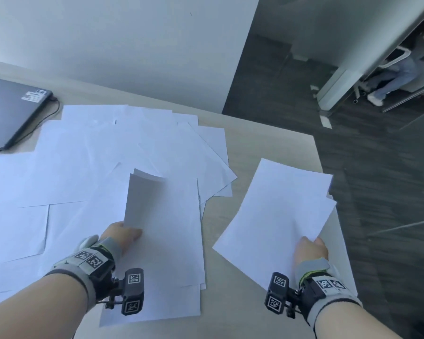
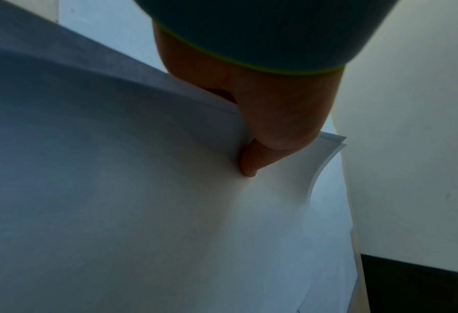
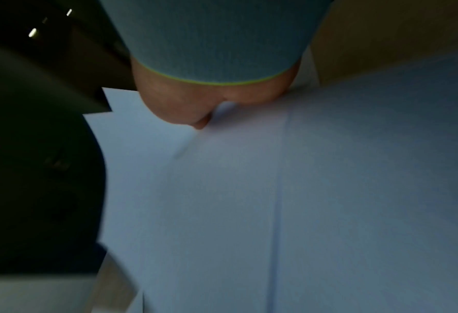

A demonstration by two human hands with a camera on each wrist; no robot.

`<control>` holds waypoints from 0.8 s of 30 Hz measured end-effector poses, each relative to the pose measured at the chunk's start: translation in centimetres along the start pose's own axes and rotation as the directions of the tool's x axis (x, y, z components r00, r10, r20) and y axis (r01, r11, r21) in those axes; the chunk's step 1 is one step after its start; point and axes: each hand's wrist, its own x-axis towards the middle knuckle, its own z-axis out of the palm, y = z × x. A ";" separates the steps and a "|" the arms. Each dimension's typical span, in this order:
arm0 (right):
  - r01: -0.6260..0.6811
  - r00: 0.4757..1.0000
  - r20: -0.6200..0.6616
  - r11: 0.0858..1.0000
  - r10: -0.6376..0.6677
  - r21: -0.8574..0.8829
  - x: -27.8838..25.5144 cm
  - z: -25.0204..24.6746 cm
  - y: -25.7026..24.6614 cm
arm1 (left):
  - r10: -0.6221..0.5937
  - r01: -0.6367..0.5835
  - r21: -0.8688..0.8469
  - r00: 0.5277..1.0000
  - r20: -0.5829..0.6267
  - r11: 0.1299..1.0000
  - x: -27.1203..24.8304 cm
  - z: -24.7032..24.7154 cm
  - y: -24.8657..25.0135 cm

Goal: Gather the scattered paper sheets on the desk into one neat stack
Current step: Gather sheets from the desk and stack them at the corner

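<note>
Several white paper sheets (image 1: 103, 152) lie scattered and overlapping across the light wooden desk (image 1: 267, 143). My left hand (image 1: 122, 234) pinches the near edge of a small bundle of sheets (image 1: 144, 199), which curls upward above the pile; the left wrist view shows the thumb (image 2: 249, 163) pressed on the bundle (image 2: 142, 190). My right hand (image 1: 310, 248) grips the near corner of a few sheets (image 1: 279, 211) lifted over the desk's right edge. In the right wrist view, the hand (image 3: 195, 110) holds these sheets (image 3: 276, 190), blurred.
A closed dark laptop (image 1: 10, 108) with a cable lies at the desk's far left. The desk ends at the right above dark carpet (image 1: 377, 179). A white wall (image 1: 120, 45) stands behind. A seated person (image 1: 399, 74) is far off at the upper right.
</note>
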 end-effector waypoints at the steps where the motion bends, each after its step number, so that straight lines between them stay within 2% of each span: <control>1: -0.025 1.000 0.005 0.998 0.024 0.051 0.0 -0.6 0.3 | 0.016 -0.016 0.010 1.000 0.015 1.000 -0.2 0.3 0.3; 3: -0.035 0.995 0.097 0.993 0.024 0.111 -0.2 -0.8 0.9 | 0.049 -0.051 0.027 0.997 0.063 0.998 -0.2 0.8 0.5; 6: 0.024 0.955 0.294 0.996 -0.048 0.084 -1.7 0.2 1.2 | 0.077 -0.082 0.031 0.988 0.132 0.996 -0.2 1.9 0.3; 9: 0.115 0.895 0.432 0.993 -0.114 0.023 -4.4 2.4 0.9 | 0.084 -0.096 0.073 0.984 0.155 0.993 0.2 3.0 -0.1; 13: 0.120 0.809 0.586 0.989 -0.046 -0.088 -8.2 6.7 1.1 | 0.045 -0.068 0.118 0.981 0.187 0.991 -0.7 4.0 0.2; 15: 0.145 0.758 0.651 0.984 -0.040 -0.108 -9.5 8.3 1.3 | 0.075 -0.112 0.166 0.974 0.213 0.980 -1.4 4.1 0.4; 18: 0.214 0.692 0.719 0.969 -0.062 -0.123 -11.4 9.2 0.7 | 0.157 -0.199 0.147 0.954 0.257 0.969 -1.6 4.2 0.4; 19: 0.251 0.692 0.716 0.959 -0.085 -0.129 -11.7 9.1 0.4 | 0.174 -0.217 0.143 0.949 0.264 0.966 -1.8 4.0 0.5; 21: 0.300 0.726 0.666 0.950 -0.170 -0.085 -11.7 8.4 -0.7 | 0.218 -0.249 0.089 0.939 0.265 0.964 -2.6 3.6 1.1; 24: 0.261 0.764 0.585 0.959 -0.272 0.105 -10.8 7.0 -2.7 | 0.344 -0.344 -0.045 0.908 0.239 0.938 -3.5 2.8 2.5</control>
